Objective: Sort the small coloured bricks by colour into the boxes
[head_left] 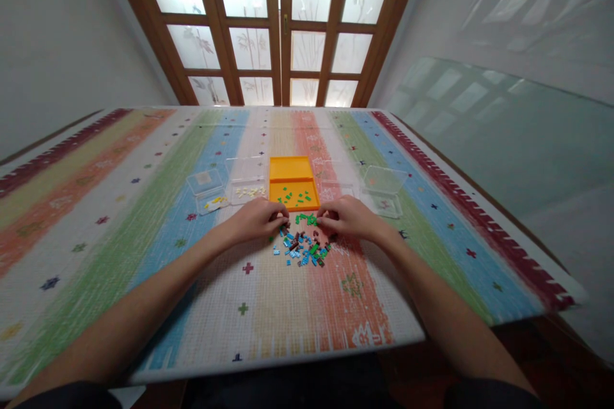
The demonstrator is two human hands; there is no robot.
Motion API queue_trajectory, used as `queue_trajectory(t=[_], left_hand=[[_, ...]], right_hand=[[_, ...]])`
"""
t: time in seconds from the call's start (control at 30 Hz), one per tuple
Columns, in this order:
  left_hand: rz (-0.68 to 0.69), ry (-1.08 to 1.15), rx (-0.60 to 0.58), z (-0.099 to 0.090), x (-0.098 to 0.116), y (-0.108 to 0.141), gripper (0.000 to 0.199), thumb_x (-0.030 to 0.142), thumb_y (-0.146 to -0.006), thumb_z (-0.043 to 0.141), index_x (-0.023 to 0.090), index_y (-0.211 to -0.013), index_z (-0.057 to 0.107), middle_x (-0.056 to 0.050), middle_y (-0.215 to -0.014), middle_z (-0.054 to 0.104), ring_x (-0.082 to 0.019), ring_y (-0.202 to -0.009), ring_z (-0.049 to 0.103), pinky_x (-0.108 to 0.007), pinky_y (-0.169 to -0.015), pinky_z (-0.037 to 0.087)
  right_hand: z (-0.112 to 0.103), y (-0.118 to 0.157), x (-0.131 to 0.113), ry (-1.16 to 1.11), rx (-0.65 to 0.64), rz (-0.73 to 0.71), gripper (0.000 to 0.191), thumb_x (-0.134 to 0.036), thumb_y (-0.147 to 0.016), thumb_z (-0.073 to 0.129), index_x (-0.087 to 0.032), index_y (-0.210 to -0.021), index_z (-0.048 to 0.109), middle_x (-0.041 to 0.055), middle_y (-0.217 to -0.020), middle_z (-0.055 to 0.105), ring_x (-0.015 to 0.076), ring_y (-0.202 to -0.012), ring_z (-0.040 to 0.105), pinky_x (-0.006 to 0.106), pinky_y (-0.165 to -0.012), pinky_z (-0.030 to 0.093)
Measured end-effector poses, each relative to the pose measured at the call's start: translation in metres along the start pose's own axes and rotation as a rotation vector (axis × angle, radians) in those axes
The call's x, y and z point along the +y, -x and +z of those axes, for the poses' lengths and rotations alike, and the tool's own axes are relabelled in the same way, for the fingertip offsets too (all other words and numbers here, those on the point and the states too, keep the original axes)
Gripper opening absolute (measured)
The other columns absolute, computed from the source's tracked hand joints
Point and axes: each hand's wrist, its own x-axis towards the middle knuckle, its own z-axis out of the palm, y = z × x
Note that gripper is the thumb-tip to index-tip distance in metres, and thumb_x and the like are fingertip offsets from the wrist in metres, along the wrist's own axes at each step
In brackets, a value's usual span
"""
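Dark sleeves at the bottom edge are cut off by the frame, and two bare forearms run up from them toward the middle of the table. That table fills most of the view under a striped woven cloth in green, blue, cream, orange and dark red, dotted with small cross marks; its near edge ends just above the lap, and its right corner hangs over dark floor. Behind it stands a wooden door with frosted panes, its top cut off.

At mid-table sits an open orange tray with a few green bits inside. Left of it lie two clear plastic boxes, one holding pale yellow pieces, the other some yellow ones. Right of the tray are more clear boxes, whose contents are too faint to make out.

Just in front of the tray, the left hand and the right hand rest knuckles-up on either side of a heap of small building bricks in blue, green and dark brown. Both sets of fingers curl down toward the heap's far edge, near some green bricks; the tips are hidden, so I cannot tell whether they pinch anything. Single bricks are too small to distinguish.
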Motion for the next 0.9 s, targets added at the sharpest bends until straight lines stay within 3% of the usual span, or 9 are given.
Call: queue_trajectory(t=[0.17,0.37,0.5,0.7,0.8,0.9], left_hand=[[-0.03,-0.016,0.018,0.0,-0.003,0.004,0.026,0.027,-0.092,0.052,0.017,-0.091,0.076,-0.002,-0.062,0.068,-0.012,-0.054,0.055,-0.024,-0.059,0.036],[-0.092,0.027,0.035,-0.001,-0.004,0.016,0.028,0.027,-0.092,0.051,0.014,-0.091,0.076,-0.001,-0.057,0.064,-0.012,-0.051,0.05,-0.024,-0.057,0.035],[-0.085,0.04,0.069,0.002,-0.007,0.022,0.029,0.026,-0.093,0.05,0.015,-0.097,0.077,-0.005,-0.067,0.071,-0.013,-0.056,0.056,-0.025,-0.059,0.037],[-0.07,0.03,0.165,0.003,-0.006,0.041,0.032,0.027,-0.097,0.047,0.016,-0.102,0.077,-0.006,-0.075,0.076,-0.013,-0.058,0.058,-0.026,-0.061,0.042],[-0.084,-0.004,0.173,0.007,-0.006,0.051,0.034,0.028,-0.099,0.046,0.016,-0.108,0.076,-0.006,-0.072,0.076,-0.013,-0.055,0.058,-0.026,-0.06,0.043],[-0.062,-0.052,0.165,0.014,-0.006,0.057,0.036,0.026,-0.1,0.044,0.017,-0.115,0.074,-0.009,-0.082,0.079,-0.015,-0.062,0.065,-0.027,-0.062,0.046]], right_hand=[[0.008,0.0,-0.012,-0.022,-0.025,-0.076,0.023,-0.024,-0.093,0.057,-0.02,-0.102,0.078,0.0028,-0.078,0.077,0.0139,-0.069,0.066,0.025,-0.067,0.043],[0.017,-0.003,-0.031,0.106,0.021,-0.148,0.03,-0.026,-0.096,0.055,-0.025,-0.114,0.078,0.005,-0.097,0.08,0.0177,-0.081,0.07,0.027,-0.071,0.043],[0.021,-0.01,-0.037,0.156,0.055,-0.139,0.035,-0.024,-0.098,0.053,-0.03,-0.126,0.074,0.0047,-0.108,0.08,0.0172,-0.085,0.07,0.027,-0.072,0.043],[0.025,-0.023,-0.044,0.272,0.012,-0.163,0.035,-0.025,-0.099,0.051,-0.029,-0.127,0.073,0.0059,-0.1,0.08,0.0164,-0.078,0.068,0.026,-0.064,0.037],[0.024,-0.024,-0.046,0.296,-0.018,-0.159,0.033,-0.026,-0.099,0.052,-0.027,-0.124,0.074,0.0071,-0.098,0.08,0.0167,-0.077,0.068,0.026,-0.063,0.036],[0.021,-0.02,-0.044,0.274,-0.039,-0.149,0.034,-0.024,-0.098,0.051,-0.027,-0.122,0.075,0.0077,-0.1,0.08,0.0177,-0.078,0.069,0.027,-0.064,0.037]])
